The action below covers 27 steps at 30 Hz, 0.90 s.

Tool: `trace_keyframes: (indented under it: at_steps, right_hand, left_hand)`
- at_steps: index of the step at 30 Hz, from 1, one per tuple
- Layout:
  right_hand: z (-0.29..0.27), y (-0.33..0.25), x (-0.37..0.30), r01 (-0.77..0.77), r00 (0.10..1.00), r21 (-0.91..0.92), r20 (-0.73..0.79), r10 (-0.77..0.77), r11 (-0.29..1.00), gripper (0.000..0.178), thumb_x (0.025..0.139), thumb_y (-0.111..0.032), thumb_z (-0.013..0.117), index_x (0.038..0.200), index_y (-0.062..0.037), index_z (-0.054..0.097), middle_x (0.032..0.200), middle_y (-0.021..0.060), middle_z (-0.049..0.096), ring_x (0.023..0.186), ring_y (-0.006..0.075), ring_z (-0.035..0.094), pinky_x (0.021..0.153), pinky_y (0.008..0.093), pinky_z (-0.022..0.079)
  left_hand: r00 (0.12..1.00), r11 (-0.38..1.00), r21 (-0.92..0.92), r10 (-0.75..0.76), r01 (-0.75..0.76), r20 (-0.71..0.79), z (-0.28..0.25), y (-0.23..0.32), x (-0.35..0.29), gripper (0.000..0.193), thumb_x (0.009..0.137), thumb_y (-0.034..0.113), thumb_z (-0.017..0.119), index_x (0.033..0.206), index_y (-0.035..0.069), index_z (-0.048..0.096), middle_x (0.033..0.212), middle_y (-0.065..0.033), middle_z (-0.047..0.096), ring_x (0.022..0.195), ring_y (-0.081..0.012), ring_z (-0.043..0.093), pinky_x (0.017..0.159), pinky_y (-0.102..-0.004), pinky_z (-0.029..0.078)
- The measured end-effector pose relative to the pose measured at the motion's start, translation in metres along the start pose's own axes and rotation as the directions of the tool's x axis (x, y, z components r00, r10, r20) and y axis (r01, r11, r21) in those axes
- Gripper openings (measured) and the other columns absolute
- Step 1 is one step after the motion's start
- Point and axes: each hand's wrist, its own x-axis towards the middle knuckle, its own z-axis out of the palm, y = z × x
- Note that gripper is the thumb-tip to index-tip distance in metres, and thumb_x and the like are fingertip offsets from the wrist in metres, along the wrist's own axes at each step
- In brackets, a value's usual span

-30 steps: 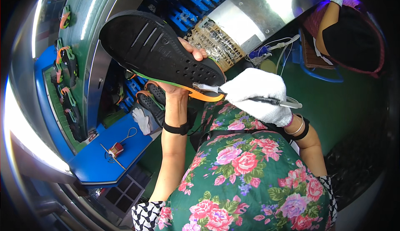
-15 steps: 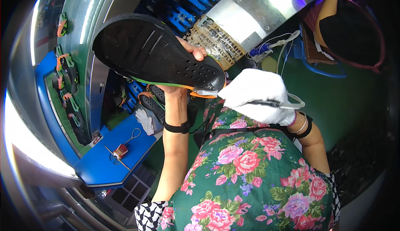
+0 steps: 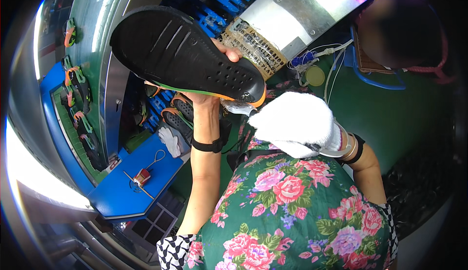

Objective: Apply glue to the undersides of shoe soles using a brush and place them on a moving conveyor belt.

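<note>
My bare left hand point(image 3: 201, 98) grips a large black sandal point(image 3: 178, 55), its fingers coming round the far edge. The sandal's broad black face, with slots and small holes, is turned up toward me, and a green and orange band runs along its near edge. Just below the orange end, my right hand point(image 3: 297, 124), in a white knit glove, is closed on a small translucent, flat piece point(image 3: 239, 108). The glove hides most of that piece, so its kind is unclear. The piece lies close to the sandal's edge; whether they touch I cannot tell.
On the left, several sandals point(image 3: 78, 82) lie on a green conveyor point(image 3: 109, 16). A blue table point(image 3: 119, 192) holds a white glove point(image 3: 169, 141) and a small red-and-white object point(image 3: 142, 177). More black sandals point(image 3: 175, 119) sit beyond it. Another person point(image 3: 399, 31) is at upper right.
My right hand has drawn slightly down from the sandal with the translucent piece, which now shows apart from the orange end. The sandal has tilted slightly; my left hand keeps its grip.
</note>
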Motion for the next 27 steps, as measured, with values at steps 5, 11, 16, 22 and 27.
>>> trace_keyframes:
  at_steps: [5, 11, 16, 22, 27]
  right_hand:
    - [-0.005, -0.009, 0.011, 0.049, 0.998, -0.047, -0.031, -0.050, 0.998, 0.026, 0.075, 0.000, 0.077, 0.100, -0.0091, 0.076, 0.100, 0.0086, 0.075, 0.085, 0.0245, 0.071, 0.074, 0.0346, 0.058]
    - [-0.011, -0.003, 0.003, 0.037, 0.999, -0.122, -0.014, -0.039, 0.992, 0.029, 0.072, -0.001, 0.078, 0.099, -0.0115, 0.077, 0.099, 0.0073, 0.076, 0.086, 0.0247, 0.072, 0.073, 0.0343, 0.058]
    - [-0.008, -0.007, 0.007, 0.003, 0.999, -0.058, -0.035, -0.005, 0.998, 0.028, 0.071, -0.002, 0.079, 0.097, -0.0119, 0.077, 0.099, 0.0064, 0.076, 0.085, 0.0239, 0.072, 0.074, 0.0334, 0.058]
    - [-0.025, -0.008, 0.009, -0.020, 1.000, -0.105, -0.024, 0.018, 0.994, 0.027, 0.071, -0.001, 0.079, 0.096, -0.0114, 0.077, 0.099, 0.0071, 0.076, 0.084, 0.0237, 0.072, 0.072, 0.0331, 0.057]
    - [-0.022, -0.005, 0.004, -0.043, 0.997, -0.157, -0.068, 0.033, 0.987, 0.022, 0.073, -0.001, 0.076, 0.093, -0.0092, 0.076, 0.095, 0.0079, 0.076, 0.080, 0.0239, 0.071, 0.069, 0.0333, 0.056]
  left_hand:
    - [1.000, 0.999, 0.022, 0.023, -0.023, 0.015, 0.002, -0.006, 0.003, 0.095, 0.081, 0.084, 0.052, 0.116, -0.003, 0.058, 0.104, -0.0179, 0.064, 0.094, -0.0332, 0.066, 0.088, -0.0487, 0.052]
    - [1.000, 1.000, -0.016, 0.023, -0.023, 0.010, -0.005, -0.007, 0.007, 0.088, 0.085, 0.080, 0.051, 0.118, -0.002, 0.057, 0.100, -0.0175, 0.063, 0.093, -0.0329, 0.066, 0.089, -0.0510, 0.052]
    - [1.000, 1.000, -0.003, 0.025, -0.025, -0.014, -0.001, -0.010, 0.005, 0.083, 0.086, 0.076, 0.056, 0.118, -0.001, 0.056, 0.100, -0.0172, 0.062, 0.093, -0.0327, 0.066, 0.089, -0.0516, 0.052]
    - [1.000, 0.999, -0.043, 0.022, -0.022, 0.003, -0.002, -0.008, 0.006, 0.080, 0.087, 0.071, 0.060, 0.117, -0.003, 0.056, 0.100, -0.0173, 0.063, 0.094, -0.0326, 0.066, 0.091, -0.0509, 0.050]
    - [0.993, 0.999, -0.042, 0.005, 0.000, 0.115, 0.002, -0.003, 0.012, 0.061, 0.097, 0.052, 0.057, 0.120, -0.004, 0.060, 0.107, -0.0148, 0.062, 0.101, -0.0304, 0.065, 0.099, -0.0486, 0.048]
